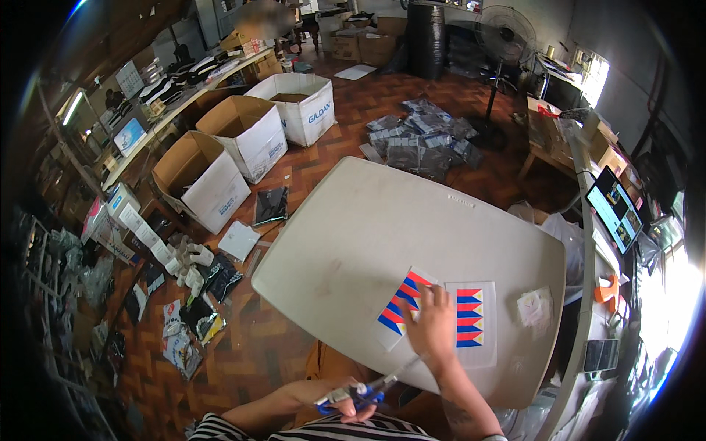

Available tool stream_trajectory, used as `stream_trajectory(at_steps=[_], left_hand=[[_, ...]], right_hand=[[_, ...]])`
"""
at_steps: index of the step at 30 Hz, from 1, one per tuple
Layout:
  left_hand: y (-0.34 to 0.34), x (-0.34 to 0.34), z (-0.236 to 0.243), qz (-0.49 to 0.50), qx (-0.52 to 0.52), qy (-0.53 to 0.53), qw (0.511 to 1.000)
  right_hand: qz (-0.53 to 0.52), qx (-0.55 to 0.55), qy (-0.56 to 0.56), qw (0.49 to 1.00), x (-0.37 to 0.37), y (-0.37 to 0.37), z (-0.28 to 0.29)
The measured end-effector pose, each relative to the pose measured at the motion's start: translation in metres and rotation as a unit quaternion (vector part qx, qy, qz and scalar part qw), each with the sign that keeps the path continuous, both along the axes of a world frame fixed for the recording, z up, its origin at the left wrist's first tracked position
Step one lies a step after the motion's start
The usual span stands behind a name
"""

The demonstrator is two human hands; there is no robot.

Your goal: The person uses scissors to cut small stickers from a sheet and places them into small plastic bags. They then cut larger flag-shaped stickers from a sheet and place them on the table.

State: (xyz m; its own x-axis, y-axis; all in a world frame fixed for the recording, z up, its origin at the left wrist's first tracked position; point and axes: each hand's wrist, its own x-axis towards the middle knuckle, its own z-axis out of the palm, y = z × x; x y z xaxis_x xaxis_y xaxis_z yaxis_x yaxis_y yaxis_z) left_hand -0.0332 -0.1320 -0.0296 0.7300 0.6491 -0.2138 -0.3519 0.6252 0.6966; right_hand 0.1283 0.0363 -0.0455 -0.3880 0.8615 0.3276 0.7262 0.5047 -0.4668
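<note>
left hand [334, 393]: closed round the blue handles of the scissors [368, 397], low over the lap and off the table, probably to leave the work surface free.
scissors: blades angled up toward the right wrist; blurred, so whether they are parted i cannot tell.
right hand [435, 323]: apart from the left, thumb and fingers spread over the left sheet [393, 316], seemingly to steady or take it; contact is unclear.
left sheet: tilted on the table, red, blue and yellow flag shapes partly under the fingers.
right sheet [471, 316]: nearly straight, just beside the left sheet, likely kept within easy reach.
table [353, 228]: its near edge sits close to the body, so both 2 sheets lie within reach.
small clear packet [535, 307]: near the right edge, perhaps set aside there.
</note>
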Motion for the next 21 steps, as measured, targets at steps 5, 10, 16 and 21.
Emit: stream_trajectory(at_steps=[5,10,16,21], left_hand=[[-0.024,-0.038,0.000,0.187,0.046,0.277,0.942],[-0.055,-0.052,-0.027,0.137,-0.030,0.417,0.898],[-0.050,-0.025,-0.038,0.134,-0.005,0.388,0.912],[-0.044,-0.025,-0.037,0.121,-0.031,0.373,0.919]], right_hand=[[0.095,0.039,-0.109,0.989,-0.026,-0.017,-0.022],[0.305,-0.028,-0.097,0.947,0.017,-0.022,0.001],[0.232,-0.025,0.015,0.972,0.015,-0.055,-0.021],[0.221,0.000,0.012,0.975,0.020,-0.059,-0.027]])
